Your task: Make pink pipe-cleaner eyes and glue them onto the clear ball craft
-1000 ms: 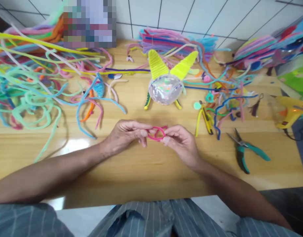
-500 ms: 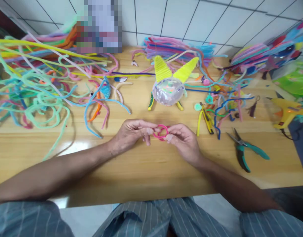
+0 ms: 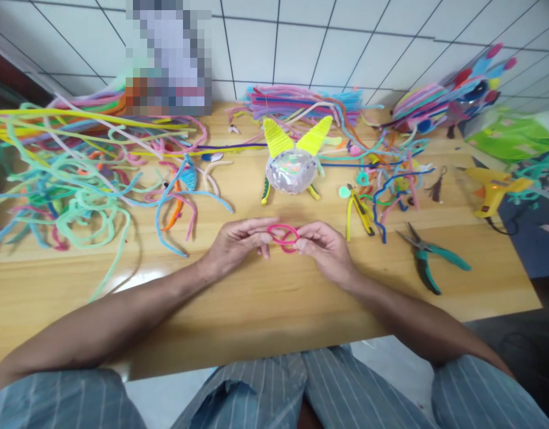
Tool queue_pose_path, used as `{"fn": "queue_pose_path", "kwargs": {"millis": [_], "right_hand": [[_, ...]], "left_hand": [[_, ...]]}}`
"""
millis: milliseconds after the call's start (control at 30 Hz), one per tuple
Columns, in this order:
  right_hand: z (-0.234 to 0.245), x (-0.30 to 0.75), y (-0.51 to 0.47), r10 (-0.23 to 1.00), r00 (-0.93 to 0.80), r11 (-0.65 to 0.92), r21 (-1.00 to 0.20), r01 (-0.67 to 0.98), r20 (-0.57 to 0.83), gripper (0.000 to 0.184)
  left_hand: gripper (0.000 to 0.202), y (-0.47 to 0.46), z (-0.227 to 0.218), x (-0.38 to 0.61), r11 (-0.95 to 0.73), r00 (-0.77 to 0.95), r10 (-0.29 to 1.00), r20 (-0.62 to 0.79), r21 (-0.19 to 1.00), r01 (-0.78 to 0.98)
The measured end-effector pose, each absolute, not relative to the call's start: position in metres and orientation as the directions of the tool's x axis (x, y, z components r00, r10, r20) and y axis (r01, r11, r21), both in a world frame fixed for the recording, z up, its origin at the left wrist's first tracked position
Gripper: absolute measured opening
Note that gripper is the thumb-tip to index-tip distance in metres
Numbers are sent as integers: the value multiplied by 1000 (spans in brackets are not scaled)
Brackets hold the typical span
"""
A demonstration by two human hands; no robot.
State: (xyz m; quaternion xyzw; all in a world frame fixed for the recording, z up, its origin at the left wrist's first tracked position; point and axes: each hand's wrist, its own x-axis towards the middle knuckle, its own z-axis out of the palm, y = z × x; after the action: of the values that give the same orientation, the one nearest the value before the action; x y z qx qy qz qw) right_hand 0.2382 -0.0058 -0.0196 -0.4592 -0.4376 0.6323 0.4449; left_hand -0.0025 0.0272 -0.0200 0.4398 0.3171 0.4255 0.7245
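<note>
A pink pipe cleaner (image 3: 284,227), bent into loops, is held between both hands above the table's middle. My left hand (image 3: 241,243) pinches its left side between thumb and fingers. On the other side, my right hand (image 3: 325,247) grips it with thumb and fingertips. Just beyond the hands stands a clear, shiny rounded piece (image 3: 292,170) with two yellow wrapped ears (image 3: 316,136) on top. The green-and-yellow handles (image 3: 266,192) of a tool show beneath it.
Loose pipe cleaners (image 3: 89,205) tangle across the left side. Pliers (image 3: 428,253) lie open at right, near a yellow utility knife (image 3: 361,210). A yellow glue gun (image 3: 491,187) rests by the right edge. Bundled pipe cleaners (image 3: 301,104) lie along the tiled wall.
The pink loop has turned and looks flatter and wider between my fingers. The whole view has shifted slightly; both hands keep their hold.
</note>
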Motion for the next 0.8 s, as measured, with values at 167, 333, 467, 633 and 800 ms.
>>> {"fn": "queue_pose_path", "kwargs": {"millis": [167, 333, 467, 633, 800], "right_hand": [[-20, 239, -4, 965, -177, -222, -962, -161, -194, 45], [-21, 240, -4, 961, -189, -244, -944, -221, -204, 43], [-18, 240, -5, 955, -210, -254, -946, -201, -211, 43], [-17, 240, -5, 956, -212, -240, -954, -180, -200, 43], [-19, 241, -5, 961, -205, -222, -958, -179, -185, 42]], "left_hand": [[38, 25, -14, -5, 201, 470, 881, -43, 935, -292], [32, 24, -10, -6, 160, 493, 870, -11, 952, -261], [29, 23, -11, -6, 117, 470, 883, 9, 964, -240], [28, 23, -11, -4, 77, 462, 886, 45, 967, -242], [28, 24, -11, -4, 52, 468, 881, 70, 969, -243]]}}
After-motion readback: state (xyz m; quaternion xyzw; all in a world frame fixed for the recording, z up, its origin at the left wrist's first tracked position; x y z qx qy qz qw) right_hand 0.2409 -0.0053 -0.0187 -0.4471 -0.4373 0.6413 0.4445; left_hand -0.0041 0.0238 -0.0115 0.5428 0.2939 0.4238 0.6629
